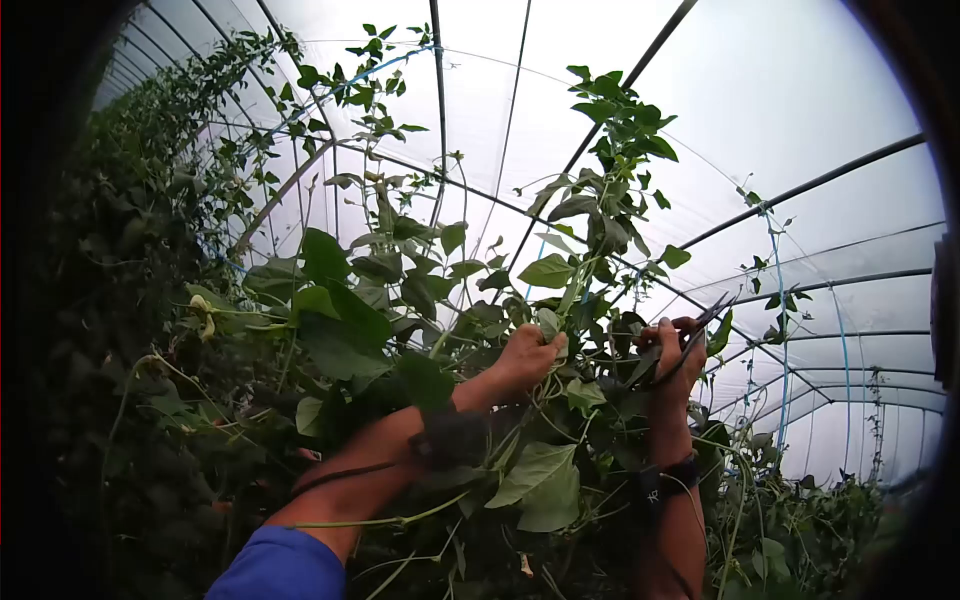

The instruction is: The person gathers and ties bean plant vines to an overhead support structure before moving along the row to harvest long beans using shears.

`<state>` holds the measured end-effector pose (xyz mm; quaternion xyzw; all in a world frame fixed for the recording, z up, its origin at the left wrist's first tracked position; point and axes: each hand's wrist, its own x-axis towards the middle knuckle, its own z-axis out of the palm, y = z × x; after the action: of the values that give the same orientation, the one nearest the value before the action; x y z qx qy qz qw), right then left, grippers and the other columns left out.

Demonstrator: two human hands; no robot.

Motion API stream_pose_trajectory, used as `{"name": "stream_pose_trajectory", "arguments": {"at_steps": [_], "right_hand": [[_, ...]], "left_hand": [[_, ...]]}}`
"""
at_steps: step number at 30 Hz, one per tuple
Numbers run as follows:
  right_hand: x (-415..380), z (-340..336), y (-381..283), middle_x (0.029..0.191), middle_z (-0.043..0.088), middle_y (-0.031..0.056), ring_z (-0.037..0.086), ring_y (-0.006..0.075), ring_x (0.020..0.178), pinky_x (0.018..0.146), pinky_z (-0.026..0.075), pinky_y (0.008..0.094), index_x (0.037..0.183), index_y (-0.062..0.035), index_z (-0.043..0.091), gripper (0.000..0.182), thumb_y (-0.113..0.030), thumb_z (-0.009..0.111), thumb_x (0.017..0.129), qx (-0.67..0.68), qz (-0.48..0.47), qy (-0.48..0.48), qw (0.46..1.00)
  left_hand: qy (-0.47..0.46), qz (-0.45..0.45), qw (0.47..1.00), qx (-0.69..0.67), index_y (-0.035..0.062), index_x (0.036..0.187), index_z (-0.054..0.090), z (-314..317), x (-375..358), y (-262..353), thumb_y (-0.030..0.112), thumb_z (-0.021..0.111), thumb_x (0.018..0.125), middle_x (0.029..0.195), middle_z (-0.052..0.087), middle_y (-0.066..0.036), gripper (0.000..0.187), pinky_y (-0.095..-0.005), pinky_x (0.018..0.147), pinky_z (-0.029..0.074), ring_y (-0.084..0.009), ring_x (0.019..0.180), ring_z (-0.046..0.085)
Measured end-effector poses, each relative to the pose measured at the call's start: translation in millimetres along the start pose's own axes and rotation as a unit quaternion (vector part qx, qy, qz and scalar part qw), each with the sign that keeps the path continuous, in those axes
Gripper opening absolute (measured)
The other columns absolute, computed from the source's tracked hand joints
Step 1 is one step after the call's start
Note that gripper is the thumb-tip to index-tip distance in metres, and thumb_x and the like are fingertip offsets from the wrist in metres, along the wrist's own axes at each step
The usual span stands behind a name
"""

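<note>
My left hand (pixel 527 357) is closed around green vine stems (pixel 569 300) in the middle of the view, with leaves close about the fingers. To its right, my right hand (pixel 679 362) is raised at a similar height and grips a pair of scissors (pixel 713 311). The blades point up and to the right, away from the left hand; whether they are apart is hard to make out. A broad green leaf (pixel 540 480) hangs below, between my forearms. Dense foliage hides parts of both arms.
Climbing bean-like plants (pixel 350 340) crowd the left and centre. Dark hoops (pixel 800 187) carry the pale plastic cover (pixel 800 80) of a tunnel greenhouse. Blue strings (pixel 781 290) hang at the right, and another blue string (pixel 375 68) slants across the upper left.
</note>
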<state>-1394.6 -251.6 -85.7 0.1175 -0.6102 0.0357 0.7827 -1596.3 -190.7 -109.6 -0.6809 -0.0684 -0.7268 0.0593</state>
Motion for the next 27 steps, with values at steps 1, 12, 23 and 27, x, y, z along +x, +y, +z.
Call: {"name": "stream_pose_trajectory", "arguments": {"at_steps": [1,12,23,27], "right_hand": [[20,1,11,0.076,0.062,0.0119,0.060,0.0163,0.063,0.059,0.049,0.0282,0.101,-0.0004,0.044,0.026,-0.011,0.061,0.085,0.011,0.003,0.033,0.999],[76,-8,97,0.081,0.058,0.0086,0.057,0.0157,0.070,0.063,0.047,0.0284,0.102,-0.0008,0.041,0.044,-0.013,0.074,0.076,-0.066,-0.003,-0.004,0.998],[116,30,144,0.092,0.057,0.0076,0.056,0.0192,0.080,0.069,0.048,0.0317,0.111,-0.0005,0.046,0.076,-0.040,0.087,0.062,-0.023,0.105,-0.024,0.994],[137,70,156,0.109,0.061,0.0229,0.061,0.0317,0.101,0.090,0.045,0.0361,0.114,0.0075,0.043,0.089,-0.044,0.087,0.056,-0.246,0.027,-0.001,0.969]], "left_hand": [[-0.018,0.062,0.996,0.059,0.0003,0.075,0.053,0,-5,-6,0.023,0.054,0.094,0.057,0.047,-0.003,0.030,-0.0329,0.048,0.036,-0.0113,0.052,0.039],[-0.234,-0.134,0.883,0.385,0.0011,0.116,0.055,-5,4,11,0.034,0.050,0.079,0.126,0.050,-0.024,0.049,-0.0440,0.093,0.044,-0.0418,0.115,0.049],[-0.199,0.012,0.871,0.449,0.0008,0.121,0.054,5,-28,-17,0.044,0.045,0.086,0.130,0.050,-0.019,0.056,-0.0435,0.096,0.044,-0.0383,0.108,0.056],[-0.189,0.038,0.864,0.465,0.0015,0.117,0.055,7,-34,-24,0.041,0.049,0.086,0.121,0.056,-0.019,0.050,-0.0457,0.088,0.049,-0.0397,0.099,0.060]]}}
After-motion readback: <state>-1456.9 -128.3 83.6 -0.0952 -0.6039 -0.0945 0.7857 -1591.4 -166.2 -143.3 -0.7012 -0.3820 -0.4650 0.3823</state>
